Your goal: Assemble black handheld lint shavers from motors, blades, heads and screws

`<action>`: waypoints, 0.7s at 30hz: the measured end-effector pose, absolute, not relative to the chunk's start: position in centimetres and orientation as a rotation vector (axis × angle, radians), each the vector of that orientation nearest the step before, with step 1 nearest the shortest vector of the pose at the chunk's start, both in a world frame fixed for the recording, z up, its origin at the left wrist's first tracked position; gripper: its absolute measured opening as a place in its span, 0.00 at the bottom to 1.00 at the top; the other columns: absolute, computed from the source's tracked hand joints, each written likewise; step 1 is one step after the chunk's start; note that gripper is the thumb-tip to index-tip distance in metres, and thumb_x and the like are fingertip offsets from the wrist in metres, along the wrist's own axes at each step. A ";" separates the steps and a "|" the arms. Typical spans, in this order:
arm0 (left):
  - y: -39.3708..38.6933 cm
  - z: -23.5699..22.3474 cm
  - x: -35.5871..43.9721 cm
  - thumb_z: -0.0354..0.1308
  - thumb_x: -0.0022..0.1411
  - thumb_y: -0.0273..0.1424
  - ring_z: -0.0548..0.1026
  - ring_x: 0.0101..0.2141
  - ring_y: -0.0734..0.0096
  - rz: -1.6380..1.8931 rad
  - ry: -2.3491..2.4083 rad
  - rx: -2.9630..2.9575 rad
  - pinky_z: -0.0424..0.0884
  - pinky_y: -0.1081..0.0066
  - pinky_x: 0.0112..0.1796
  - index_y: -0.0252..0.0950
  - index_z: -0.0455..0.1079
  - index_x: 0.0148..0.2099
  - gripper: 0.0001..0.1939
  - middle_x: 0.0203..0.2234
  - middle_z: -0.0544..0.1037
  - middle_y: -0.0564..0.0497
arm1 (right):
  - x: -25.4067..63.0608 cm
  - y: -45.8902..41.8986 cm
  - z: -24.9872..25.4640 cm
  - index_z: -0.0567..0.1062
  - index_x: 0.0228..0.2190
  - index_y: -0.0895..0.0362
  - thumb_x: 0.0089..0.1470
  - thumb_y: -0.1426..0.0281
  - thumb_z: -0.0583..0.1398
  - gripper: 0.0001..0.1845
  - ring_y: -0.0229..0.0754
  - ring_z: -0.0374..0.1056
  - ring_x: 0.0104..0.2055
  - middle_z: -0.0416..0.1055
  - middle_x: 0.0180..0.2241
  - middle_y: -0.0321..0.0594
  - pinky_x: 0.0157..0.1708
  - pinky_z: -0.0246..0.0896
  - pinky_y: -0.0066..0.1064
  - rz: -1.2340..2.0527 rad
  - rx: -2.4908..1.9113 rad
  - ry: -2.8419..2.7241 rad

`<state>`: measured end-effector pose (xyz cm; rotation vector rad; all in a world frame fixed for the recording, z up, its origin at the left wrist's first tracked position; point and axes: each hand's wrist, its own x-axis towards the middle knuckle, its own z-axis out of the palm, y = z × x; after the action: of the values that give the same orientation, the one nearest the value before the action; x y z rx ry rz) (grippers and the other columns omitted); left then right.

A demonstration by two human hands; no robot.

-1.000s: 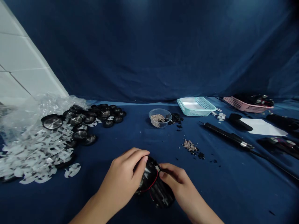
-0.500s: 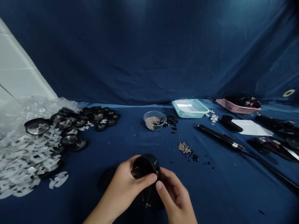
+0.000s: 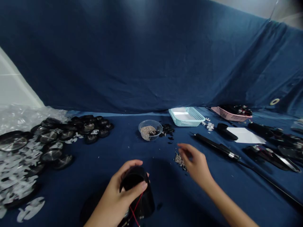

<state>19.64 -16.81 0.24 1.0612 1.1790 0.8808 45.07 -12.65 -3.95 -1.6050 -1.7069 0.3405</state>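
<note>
My left hand [image 3: 118, 192] grips a black plastic housing [image 3: 148, 198] with a round open end facing up. Red wires [image 3: 136, 209] hang out of it near my thumb. My right hand [image 3: 195, 162] is away from the housing, over a small pile of screws [image 3: 179, 160] lying on the cloth. Its thumb and index finger are bent, with a small gap between the tips; nothing shows between them. Part of the pile is hidden behind this hand. Behind the pile is a clear round tub [image 3: 150, 130] holding many small screws.
A corded electric screwdriver [image 3: 216, 145] lies at right. Farther back are a light-blue basket [image 3: 187, 121], a pink basket [image 3: 229, 115] and white paper [image 3: 246, 135]. On the left lie black round parts [image 3: 50, 154], white plastic pieces [image 3: 16, 176] and clear plastic bags [image 3: 21, 116].
My right hand has let go of the housing and moved forward and right to the screw pile. The left hand keeps the housing, now turned open end up. The view has swung rightward.
</note>
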 end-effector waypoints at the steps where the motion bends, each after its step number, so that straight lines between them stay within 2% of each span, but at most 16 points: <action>1: -16.7 0.2 19.6 0.68 0.49 0.39 0.78 0.42 0.63 0.876 1.158 1.017 0.72 0.70 0.44 0.45 0.63 0.53 0.30 0.38 0.81 0.51 | 46.3 -10.3 -4.0 0.75 0.43 0.59 0.63 0.64 0.53 0.15 0.42 0.71 0.36 0.75 0.38 0.46 0.40 0.67 0.36 0.334 -1.629 -1.771; 3: -16.5 -0.1 19.5 0.69 0.48 0.39 0.79 0.42 0.61 0.873 1.138 0.944 0.72 0.69 0.44 0.45 0.59 0.57 0.36 0.38 0.81 0.50 | 47.8 -6.2 -4.7 0.75 0.40 0.59 0.61 0.65 0.58 0.11 0.40 0.71 0.38 0.74 0.38 0.42 0.42 0.67 0.38 0.352 -1.656 -1.922; 7: -16.1 -0.7 19.1 0.69 0.46 0.41 0.79 0.44 0.60 0.863 1.141 0.868 0.72 0.69 0.46 0.46 0.55 0.60 0.41 0.39 0.81 0.49 | 47.8 -2.3 -6.6 0.73 0.41 0.59 0.61 0.65 0.58 0.11 0.40 0.70 0.41 0.72 0.40 0.41 0.43 0.67 0.39 0.355 -1.713 -2.084; 14: -15.9 -1.1 19.3 0.69 0.47 0.40 0.80 0.43 0.61 0.901 1.198 0.861 0.71 0.71 0.46 0.46 0.58 0.58 0.37 0.37 0.82 0.49 | 46.6 -3.3 -6.4 0.74 0.38 0.58 0.60 0.67 0.59 0.08 0.44 0.66 0.49 0.70 0.46 0.43 0.50 0.61 0.44 0.432 -1.657 -2.036; 16: -15.8 -1.2 19.5 0.69 0.47 0.40 0.80 0.42 0.62 0.910 1.209 0.864 0.71 0.72 0.46 0.45 0.58 0.57 0.37 0.38 0.82 0.49 | 45.9 -4.6 -5.6 0.74 0.38 0.59 0.58 0.68 0.60 0.08 0.43 0.67 0.45 0.71 0.42 0.42 0.48 0.63 0.43 0.517 -1.631 -1.938; 19: -15.6 -1.4 19.5 0.69 0.47 0.40 0.80 0.42 0.63 0.940 1.219 0.875 0.71 0.72 0.46 0.45 0.58 0.55 0.35 0.38 0.82 0.50 | 44.1 -8.1 -4.3 0.75 0.35 0.60 0.57 0.67 0.60 0.08 0.39 0.70 0.33 0.74 0.31 0.39 0.36 0.66 0.32 0.753 -1.552 -1.779; 21: -15.5 -1.3 19.6 0.69 0.47 0.41 0.80 0.42 0.63 0.963 1.226 0.905 0.71 0.74 0.46 0.45 0.60 0.53 0.33 0.37 0.82 0.50 | 42.6 -11.1 -3.6 0.75 0.35 0.60 0.56 0.64 0.59 0.11 0.38 0.70 0.30 0.74 0.28 0.39 0.29 0.64 0.27 0.918 -1.483 -1.675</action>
<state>19.61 -15.55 -1.31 0.9048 1.2264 0.9630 42.61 -11.07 -3.59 -1.4834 -1.6754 0.9181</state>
